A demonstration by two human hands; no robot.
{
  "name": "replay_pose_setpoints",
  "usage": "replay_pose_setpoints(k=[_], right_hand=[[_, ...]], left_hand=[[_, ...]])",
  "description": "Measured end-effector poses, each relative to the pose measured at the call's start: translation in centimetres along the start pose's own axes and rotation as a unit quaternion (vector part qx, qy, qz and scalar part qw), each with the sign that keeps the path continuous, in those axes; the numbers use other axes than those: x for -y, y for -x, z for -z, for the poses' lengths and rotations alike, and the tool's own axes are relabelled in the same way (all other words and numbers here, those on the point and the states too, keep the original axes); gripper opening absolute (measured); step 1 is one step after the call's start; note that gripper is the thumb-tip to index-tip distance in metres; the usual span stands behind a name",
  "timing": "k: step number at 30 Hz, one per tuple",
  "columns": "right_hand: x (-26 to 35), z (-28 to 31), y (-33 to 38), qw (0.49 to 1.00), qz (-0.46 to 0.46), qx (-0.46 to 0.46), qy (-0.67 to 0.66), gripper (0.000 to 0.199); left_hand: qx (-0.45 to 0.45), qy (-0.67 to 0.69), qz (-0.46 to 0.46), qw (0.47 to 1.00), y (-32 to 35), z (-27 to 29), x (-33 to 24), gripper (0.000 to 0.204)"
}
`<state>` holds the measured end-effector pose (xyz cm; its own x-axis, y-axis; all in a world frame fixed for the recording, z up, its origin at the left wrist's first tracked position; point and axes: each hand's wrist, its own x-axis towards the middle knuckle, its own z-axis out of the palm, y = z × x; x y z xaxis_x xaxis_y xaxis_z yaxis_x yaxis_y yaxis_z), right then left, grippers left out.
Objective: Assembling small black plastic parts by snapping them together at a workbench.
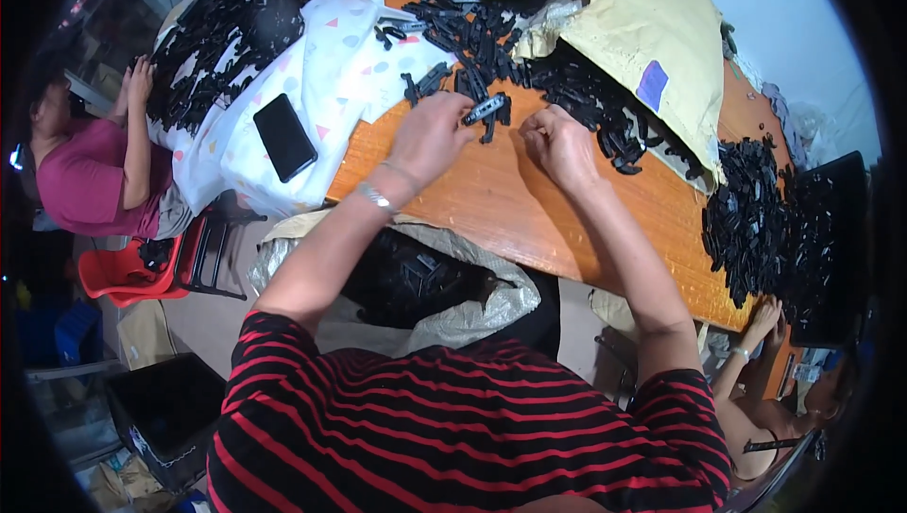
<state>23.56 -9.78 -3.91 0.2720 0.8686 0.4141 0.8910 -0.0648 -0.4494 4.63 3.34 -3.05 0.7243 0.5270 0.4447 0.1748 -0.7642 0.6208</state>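
Observation:
Over the wooden table (pixel 453 187), my left hand (pixel 430 140) pinches a small oblong black plastic piece (pixel 486 109) with pale slots along its side. Several similar pieces lie just under and beyond it. My right hand (pixel 565 149) is a short way to the right, low over the tabletop, its fingers curled together; whatever they may hold is hidden. A heap of black plastic pieces (pixel 477 36) lies beyond my left hand. More black pieces (pixel 614 126) spill from the mouth of a large tan sack (pixel 652 17) beyond my right hand.
An open woven sack (pixel 515 300) with black pieces inside is below the table edge in front of me. A black phone (pixel 284 138) lies on a patterned white cloth (pixel 331 69). People sit at left (pixel 99 168) and lower right (pixel 756 400), near more heaps (pixel 746 220).

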Motion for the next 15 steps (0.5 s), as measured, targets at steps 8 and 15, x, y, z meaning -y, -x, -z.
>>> replay_pose_setpoints(k=[8, 15], right_hand=[[-0.8, -1.5, -4.2, 0.986, 0.144, 0.053, 0.06, 0.013], [-1.8, -2.2, -3.7, 0.983, 0.144, 0.09, 0.071, 0.017]], left_hand=[[-0.021, -0.156, -0.059, 0.986, -2.4, -4.3, 1.8, 0.018], [-0.045, -0.18, -0.067, 0.98, -1.9, -4.4, 1.5, 0.019]])
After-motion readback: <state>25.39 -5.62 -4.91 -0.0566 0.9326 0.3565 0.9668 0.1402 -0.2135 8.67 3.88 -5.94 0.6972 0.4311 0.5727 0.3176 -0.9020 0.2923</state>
